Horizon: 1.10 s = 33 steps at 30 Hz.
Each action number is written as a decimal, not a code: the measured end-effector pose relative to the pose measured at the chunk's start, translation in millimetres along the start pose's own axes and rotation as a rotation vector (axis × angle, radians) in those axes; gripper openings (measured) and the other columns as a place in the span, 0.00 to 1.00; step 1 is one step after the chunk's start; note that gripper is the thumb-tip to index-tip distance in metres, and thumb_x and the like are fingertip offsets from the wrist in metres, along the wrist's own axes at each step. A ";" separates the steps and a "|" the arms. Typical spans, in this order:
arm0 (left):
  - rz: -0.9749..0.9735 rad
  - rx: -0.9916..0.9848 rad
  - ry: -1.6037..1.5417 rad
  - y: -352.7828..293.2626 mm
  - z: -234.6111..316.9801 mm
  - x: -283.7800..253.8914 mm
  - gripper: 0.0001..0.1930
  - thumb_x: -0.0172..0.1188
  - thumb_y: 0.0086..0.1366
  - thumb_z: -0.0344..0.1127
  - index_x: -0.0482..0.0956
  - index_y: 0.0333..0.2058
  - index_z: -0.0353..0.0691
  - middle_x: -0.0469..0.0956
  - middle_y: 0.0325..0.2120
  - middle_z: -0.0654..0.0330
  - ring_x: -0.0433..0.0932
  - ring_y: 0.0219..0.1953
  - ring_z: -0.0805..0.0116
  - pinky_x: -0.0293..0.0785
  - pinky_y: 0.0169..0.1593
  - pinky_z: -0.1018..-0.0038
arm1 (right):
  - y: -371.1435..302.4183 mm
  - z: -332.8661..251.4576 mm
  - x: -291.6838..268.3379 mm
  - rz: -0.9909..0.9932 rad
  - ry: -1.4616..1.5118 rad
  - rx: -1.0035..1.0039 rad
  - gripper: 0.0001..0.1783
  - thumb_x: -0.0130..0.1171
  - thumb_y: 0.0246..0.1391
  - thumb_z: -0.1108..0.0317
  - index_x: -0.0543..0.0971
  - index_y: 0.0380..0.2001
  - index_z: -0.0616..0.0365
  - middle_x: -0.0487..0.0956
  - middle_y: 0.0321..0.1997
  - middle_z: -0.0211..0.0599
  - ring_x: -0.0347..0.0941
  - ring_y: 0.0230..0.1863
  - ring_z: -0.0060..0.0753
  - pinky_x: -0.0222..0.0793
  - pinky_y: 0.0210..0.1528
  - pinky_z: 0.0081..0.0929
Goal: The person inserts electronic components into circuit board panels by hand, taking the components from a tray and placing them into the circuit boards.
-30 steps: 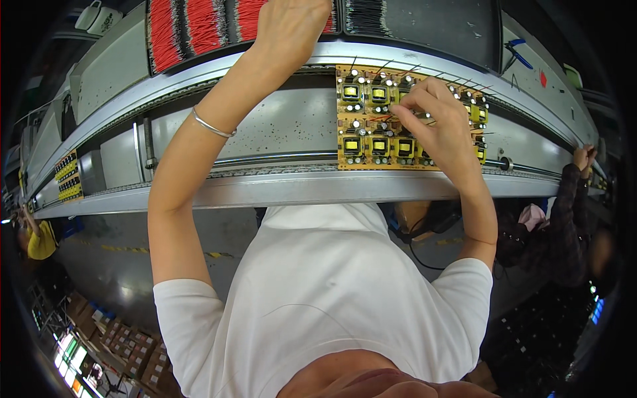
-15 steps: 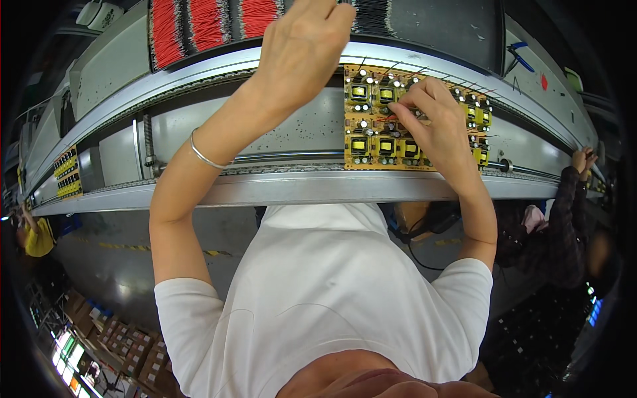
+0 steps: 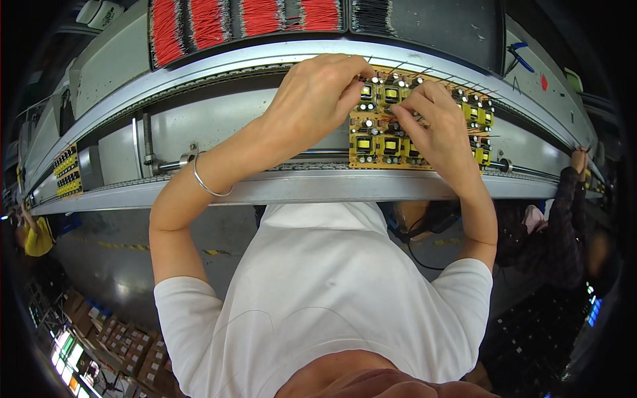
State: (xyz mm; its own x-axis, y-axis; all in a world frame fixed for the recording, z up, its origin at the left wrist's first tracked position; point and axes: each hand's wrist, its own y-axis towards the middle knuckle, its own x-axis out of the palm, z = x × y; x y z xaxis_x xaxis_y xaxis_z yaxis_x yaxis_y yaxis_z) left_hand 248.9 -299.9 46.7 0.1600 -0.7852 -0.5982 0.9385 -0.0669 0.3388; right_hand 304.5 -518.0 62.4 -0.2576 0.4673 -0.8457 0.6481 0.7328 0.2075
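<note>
A yellow panel of circuit boards (image 3: 355, 159) lies across the rails, carrying several yellow-cored transformers and capacitors. Thin black wires stand up along its far edge. My left hand (image 3: 325, 89) is over the panel's far left corner, thumb and forefinger pinched together; what they hold is too small to make out. Over the panel's middle, my right hand (image 3: 438, 129) is also closed in a pinch. Short red wires (image 3: 386, 120) show beside its fingertips, but whether it grips one is unclear.
Beyond the far rail sit trays of red wires (image 3: 262, 16) and black wires (image 3: 371, 16). Blue-handled cutters (image 3: 521, 58) lie at the far right. Another panel (image 3: 68, 172) is on the line at left. Other people work at both ends; a co-worker's hands (image 3: 580, 161) show at right.
My left hand has come down from the wire trays to the panel's far left corner. The panel has shifted slightly right. My right hand stays almost in place.
</note>
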 end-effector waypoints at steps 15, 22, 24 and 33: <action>-0.063 -0.080 -0.179 -9.6 -4.5 12.7 0.02 0.63 0.56 0.24 0.80 0.29 0.34 0.79 0.18 0.58 0.74 0.18 0.66 0.72 0.27 0.71 | 0.8 1.6 -0.9 -0.024 -0.094 -0.007 0.15 0.59 0.61 0.69 0.76 0.23 0.69 0.69 0.27 0.36 0.62 0.28 0.34 0.62 0.32 0.29; -0.169 -0.119 -0.121 -11.9 -5.0 13.5 0.04 0.64 0.58 0.25 0.81 0.33 0.35 0.82 0.26 0.62 0.75 0.24 0.72 0.73 0.31 0.76 | 2.4 2.2 -4.5 0.010 -0.116 0.029 0.19 0.60 0.62 0.63 0.78 0.21 0.66 0.71 0.26 0.38 0.66 0.28 0.38 0.66 0.33 0.32; -0.151 -0.098 -0.110 -12.6 -5.3 15.1 0.04 0.64 0.58 0.25 0.81 0.33 0.35 0.82 0.26 0.61 0.74 0.24 0.71 0.73 0.31 0.76 | 5.3 1.9 -5.1 0.032 -0.110 0.003 0.19 0.60 0.61 0.63 0.78 0.21 0.66 0.71 0.26 0.38 0.66 0.28 0.38 0.66 0.33 0.32; -0.040 0.140 -0.055 -18.6 -11.1 26.3 0.05 0.63 0.58 0.25 0.80 0.34 0.37 0.79 0.27 0.61 0.73 0.27 0.68 0.72 0.32 0.74 | 52.7 8.6 -4.1 0.079 -0.200 -0.141 0.10 0.63 0.58 0.67 0.81 0.31 0.65 0.73 0.32 0.33 0.66 0.31 0.32 0.65 0.35 0.28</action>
State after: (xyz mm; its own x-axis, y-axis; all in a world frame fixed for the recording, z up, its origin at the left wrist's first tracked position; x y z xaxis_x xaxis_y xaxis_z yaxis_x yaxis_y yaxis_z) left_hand 239.1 -312.5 16.6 0.1027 -0.8127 -0.5736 0.8915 -0.1805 0.4155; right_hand 345.9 -485.6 72.6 -0.0540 0.4291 -0.9017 0.5510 0.7659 0.3315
